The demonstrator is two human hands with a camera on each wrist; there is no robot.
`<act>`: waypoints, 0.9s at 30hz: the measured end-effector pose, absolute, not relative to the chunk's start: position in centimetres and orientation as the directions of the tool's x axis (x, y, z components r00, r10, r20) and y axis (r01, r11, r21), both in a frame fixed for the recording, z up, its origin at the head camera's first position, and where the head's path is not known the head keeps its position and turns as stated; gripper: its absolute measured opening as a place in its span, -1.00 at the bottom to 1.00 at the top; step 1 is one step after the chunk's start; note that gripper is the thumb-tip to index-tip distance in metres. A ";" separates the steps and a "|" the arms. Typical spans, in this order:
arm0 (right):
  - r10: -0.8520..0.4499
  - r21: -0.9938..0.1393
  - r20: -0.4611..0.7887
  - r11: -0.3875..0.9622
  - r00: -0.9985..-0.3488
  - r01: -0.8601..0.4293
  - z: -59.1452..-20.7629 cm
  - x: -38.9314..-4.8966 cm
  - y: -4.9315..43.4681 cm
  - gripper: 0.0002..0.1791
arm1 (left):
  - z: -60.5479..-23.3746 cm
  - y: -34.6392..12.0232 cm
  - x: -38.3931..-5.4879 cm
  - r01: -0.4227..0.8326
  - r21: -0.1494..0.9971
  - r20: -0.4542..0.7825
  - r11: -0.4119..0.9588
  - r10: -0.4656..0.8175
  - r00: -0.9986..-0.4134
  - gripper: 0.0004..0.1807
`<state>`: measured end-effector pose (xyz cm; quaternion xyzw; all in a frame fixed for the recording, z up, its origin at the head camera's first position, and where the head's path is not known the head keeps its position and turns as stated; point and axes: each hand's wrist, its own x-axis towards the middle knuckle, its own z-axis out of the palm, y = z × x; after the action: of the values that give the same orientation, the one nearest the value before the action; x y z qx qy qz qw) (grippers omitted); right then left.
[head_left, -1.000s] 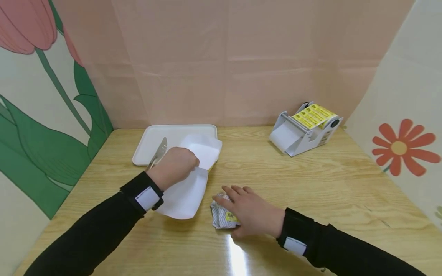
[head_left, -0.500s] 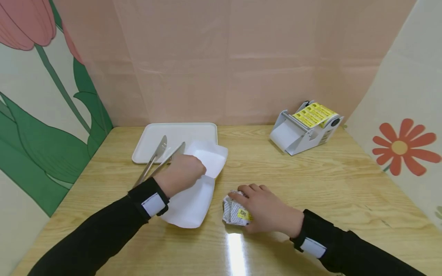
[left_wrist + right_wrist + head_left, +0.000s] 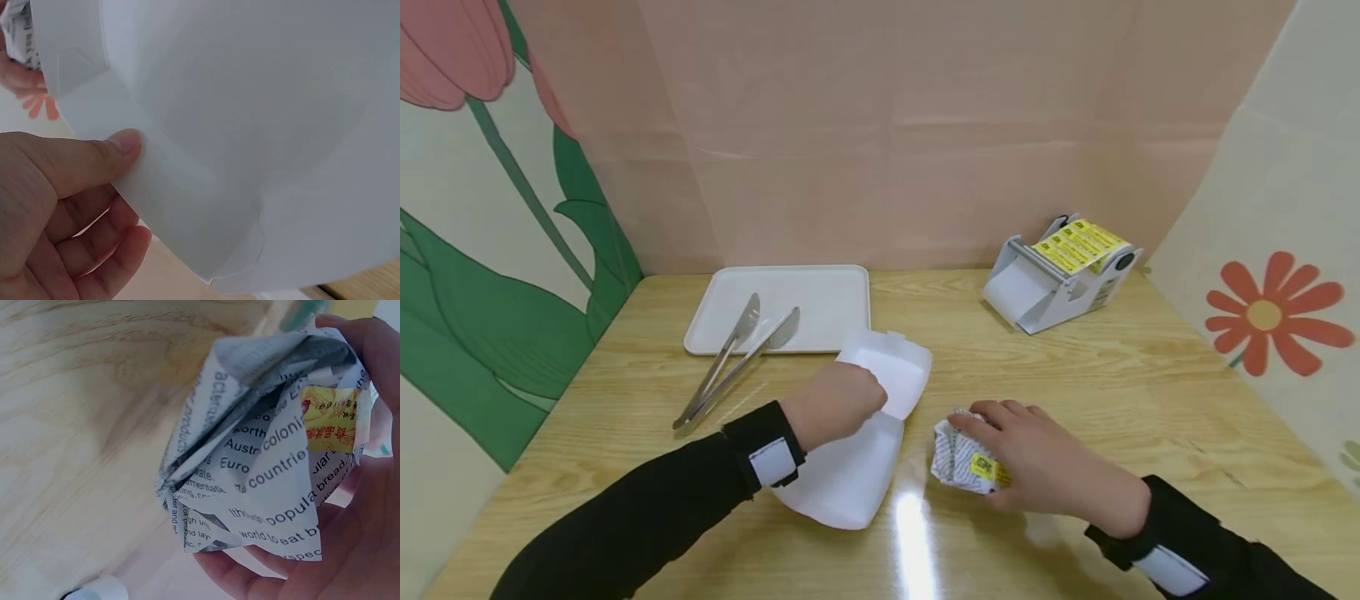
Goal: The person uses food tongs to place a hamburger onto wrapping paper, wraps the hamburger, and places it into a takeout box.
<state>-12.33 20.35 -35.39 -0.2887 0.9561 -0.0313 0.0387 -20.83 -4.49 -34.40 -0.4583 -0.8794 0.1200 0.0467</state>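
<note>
My left hand [image 3: 838, 406] pinches the edge of an opened white paper food box [image 3: 857, 479] between thumb and fingers. In the left wrist view the thumb lies on the inner face of the box [image 3: 250, 125], which fills most of that view. To the right, my right hand [image 3: 1037, 454] grips a small parcel wrapped in newsprint paper [image 3: 955, 454], with a yellow sticker [image 3: 331, 419] on it. Fingers and thumb curl round the sides of the parcel [image 3: 250, 462]. What is inside the wrapping is hidden.
Metal tongs [image 3: 730, 367] lie with their tips on a white tray [image 3: 827, 308] at the back left. At the back right stands a label dispenser [image 3: 1060, 271] with a roll of yellow stickers. A pink wall [image 3: 887, 142] rises behind the wooden table [image 3: 1150, 400].
Both hands have moved right, the left carrying the box off the tongs and tray, the right carrying the wrapped parcel. The right fingers have closed round the parcel. The tongs now show fully.
</note>
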 end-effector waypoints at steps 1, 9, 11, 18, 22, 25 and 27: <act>-0.552 -0.084 -0.051 0.833 -0.832 -0.547 -35.3 -12.2 20.6 -0.04 | -34.6 -4.1 -20.8 0.798 -0.270 -0.024 0.539 0.825 -0.565 -0.75; -0.547 -0.056 0.026 0.835 -0.837 -0.547 -34.1 -11.0 21.9 -0.05 | -35.6 -2.0 -20.3 0.812 -0.234 -0.062 0.535 0.825 -0.561 -0.89; -0.552 -0.047 0.050 0.831 -0.832 -0.554 -33.9 -10.8 22.0 -0.05 | -35.8 -1.7 -20.2 0.823 -0.204 -0.062 0.529 0.832 -0.551 -0.90; -0.558 -0.038 0.083 0.826 -0.825 -0.562 -33.6 -10.4 22.3 -0.06 | -36.1 -0.3 -19.9 0.831 -0.133 -0.104 0.540 0.826 -0.553 -0.91; -0.560 -0.046 0.081 0.824 -0.824 -0.565 -33.4 -10.3 22.3 -0.06 | -36.0 0.6 -19.9 0.825 -0.114 -0.113 0.554 0.818 -0.564 -0.95; -0.562 -0.048 0.084 0.823 -0.823 -0.566 -33.3 -10.1 22.2 -0.05 | -36.1 1.1 -20.0 0.825 -0.100 -0.126 0.556 0.815 -0.565 -0.95; -0.567 -0.047 0.098 0.818 -0.818 -0.573 -33.1 -10.0 22.0 -0.05 | -36.2 1.4 -20.0 0.825 -0.085 -0.131 0.559 0.814 -0.565 -0.95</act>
<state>-10.00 22.03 -33.15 -0.2993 0.9526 -0.0371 -0.0399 -20.03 1.39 -36.16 -0.4646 -0.8820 0.0683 -0.0384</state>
